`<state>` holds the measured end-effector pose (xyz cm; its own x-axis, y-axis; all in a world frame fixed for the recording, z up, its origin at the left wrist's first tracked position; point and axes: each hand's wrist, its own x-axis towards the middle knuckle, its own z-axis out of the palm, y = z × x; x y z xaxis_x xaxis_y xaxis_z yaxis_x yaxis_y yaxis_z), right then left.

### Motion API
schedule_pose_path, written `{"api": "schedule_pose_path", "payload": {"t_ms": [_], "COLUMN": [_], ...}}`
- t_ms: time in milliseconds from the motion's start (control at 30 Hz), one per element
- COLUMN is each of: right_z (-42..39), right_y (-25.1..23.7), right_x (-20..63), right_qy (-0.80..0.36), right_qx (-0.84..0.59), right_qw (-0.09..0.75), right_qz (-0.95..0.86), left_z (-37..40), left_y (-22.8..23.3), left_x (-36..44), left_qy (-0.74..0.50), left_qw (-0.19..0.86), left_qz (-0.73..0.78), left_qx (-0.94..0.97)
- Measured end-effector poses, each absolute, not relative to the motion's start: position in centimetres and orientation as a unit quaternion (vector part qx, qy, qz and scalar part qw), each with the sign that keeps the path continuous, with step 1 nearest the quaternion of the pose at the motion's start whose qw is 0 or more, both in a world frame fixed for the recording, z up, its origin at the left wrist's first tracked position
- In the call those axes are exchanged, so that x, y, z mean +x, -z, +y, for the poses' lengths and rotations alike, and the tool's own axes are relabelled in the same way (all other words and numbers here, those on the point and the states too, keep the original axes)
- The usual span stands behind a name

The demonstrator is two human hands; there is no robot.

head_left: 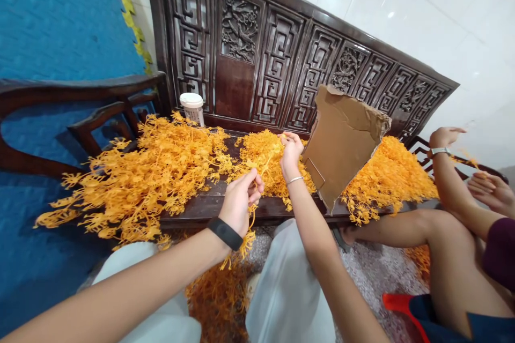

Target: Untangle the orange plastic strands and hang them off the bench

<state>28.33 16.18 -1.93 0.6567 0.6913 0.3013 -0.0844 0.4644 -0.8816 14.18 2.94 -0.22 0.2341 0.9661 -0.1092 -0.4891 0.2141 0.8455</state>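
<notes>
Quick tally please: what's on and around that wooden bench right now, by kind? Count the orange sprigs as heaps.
Heaps of orange plastic sprigs on the bench: 3
Cardboard sheet: 1
Cup with lid: 1
Own hands: 2, left hand, right hand
Total: 7

You find no readable text, label, brand, number or sign in this view. The white-lidded cup (192,107) on the carved wooden bench (257,53) carries a printed band, but the print is too small and blurred for you to read. The torn cardboard sheet (341,139) shows a bare brown face with no marking. The black wristband (225,233) and the watch (440,151) on the other person's wrist show no legible display or lettering.
</notes>
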Motion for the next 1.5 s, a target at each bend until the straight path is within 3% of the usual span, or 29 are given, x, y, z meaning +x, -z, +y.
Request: {"api": "schedule_pose_path", "payload": {"t_ms": [833,900,1033,1200,1500], "right_z": [17.3,17.4,17.1,17.8,19.1], "right_y": [-0.1,-0.3,0.2,2.4,3.5], "right_x": [29.2,31.9,37.0,38.0,35.9], "right_qy": [-0.221,-0.202,-0.138,-0.157,-0.176], "right_qx": [-0.489,-0.509,-0.507,-0.509,-0.523], "right_qw": [0.788,0.793,0.805,0.744,0.706], "right_qz": [-0.303,-0.266,-0.274,-0.405,-0.444], "left_z": [0.5,-1.9,-5.6,-4.7,-4.0], "left_y": [-0.4,0.5,2.7,2.8,2.7], "left_x": [13.0,12.5,10.9,8.9,8.8], "left_qy": [-0.507,-0.460,-0.242,-0.294,-0.304], "left_qw": [0.712,0.733,0.821,0.777,0.749], "left_qz": [0.348,0.358,0.354,0.385,0.410], "left_qx": [0.337,0.351,0.377,0.401,0.422]}}
